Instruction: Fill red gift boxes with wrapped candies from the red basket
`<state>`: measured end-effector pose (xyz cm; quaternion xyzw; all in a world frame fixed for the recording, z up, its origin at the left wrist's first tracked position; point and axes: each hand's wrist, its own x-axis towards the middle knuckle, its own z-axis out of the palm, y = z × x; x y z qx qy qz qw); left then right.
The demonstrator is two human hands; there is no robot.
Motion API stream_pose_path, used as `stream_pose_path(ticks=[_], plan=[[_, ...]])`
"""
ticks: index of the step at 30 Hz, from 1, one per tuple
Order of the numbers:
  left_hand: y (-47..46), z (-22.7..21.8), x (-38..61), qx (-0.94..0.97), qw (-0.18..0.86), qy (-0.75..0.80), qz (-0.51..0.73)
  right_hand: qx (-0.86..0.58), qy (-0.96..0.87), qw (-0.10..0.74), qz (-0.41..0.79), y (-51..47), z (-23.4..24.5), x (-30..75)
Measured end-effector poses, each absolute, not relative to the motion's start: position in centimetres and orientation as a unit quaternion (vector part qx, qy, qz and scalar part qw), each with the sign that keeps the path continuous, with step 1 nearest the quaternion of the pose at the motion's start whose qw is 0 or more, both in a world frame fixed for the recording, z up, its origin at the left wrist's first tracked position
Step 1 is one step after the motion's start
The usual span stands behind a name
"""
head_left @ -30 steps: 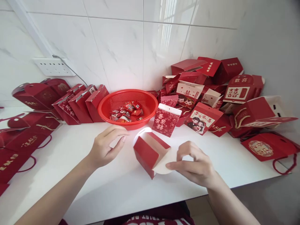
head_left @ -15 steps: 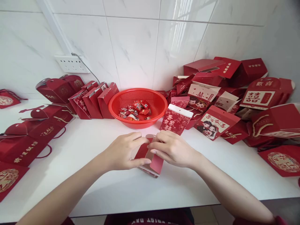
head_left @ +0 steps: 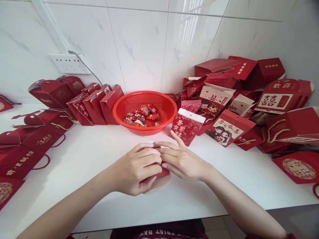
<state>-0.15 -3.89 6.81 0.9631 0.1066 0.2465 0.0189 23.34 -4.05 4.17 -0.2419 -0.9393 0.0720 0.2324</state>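
A small red paper box (head_left: 164, 172), with a pale flap at its near end, is on the white table in front of me, largely hidden under my hands. My left hand (head_left: 138, 169) is closed on its left side, fingers curled over the top. My right hand (head_left: 185, 161) grips it from the right with thumb and fingertips, one finger raised off it. The fingertips of both hands meet over the box. Behind it stands a red mesh basket (head_left: 114, 114) holding several wrapped sweets (head_left: 143, 116). Next to the basket is a red patterned box with a white top strip (head_left: 187, 127).
Red boxes are heaped along the right, among them one with a cartoon couple (head_left: 225, 129). Three red boxes (head_left: 109, 104) stand left of the basket. Handled red boxes (head_left: 22, 159) line the left side. A power strip (head_left: 69, 63) is on the tiled wall.
My left fingers have curled over the box top, and one right finger has lifted. A pale flap now shows at the box's near end. The view has shifted slightly.
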Motion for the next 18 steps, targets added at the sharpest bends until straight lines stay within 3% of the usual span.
stream_pose_path(ticks=[8,14,18], plan=[[-3.7,5.5,-3.6,0.950,-0.020,0.135,0.280,-0.238,-0.947,0.191,0.098,-4.7,2.1,23.2],[-2.7,3.0,-5.3,0.900,0.085,0.143,0.402,-0.174,-0.940,0.288,0.053,-3.1,4.7,21.7],[-3.3,2.8,-4.9,0.872,0.105,0.146,0.455,-0.140,-0.944,0.295,0.053,-0.5,6.6,18.9]])
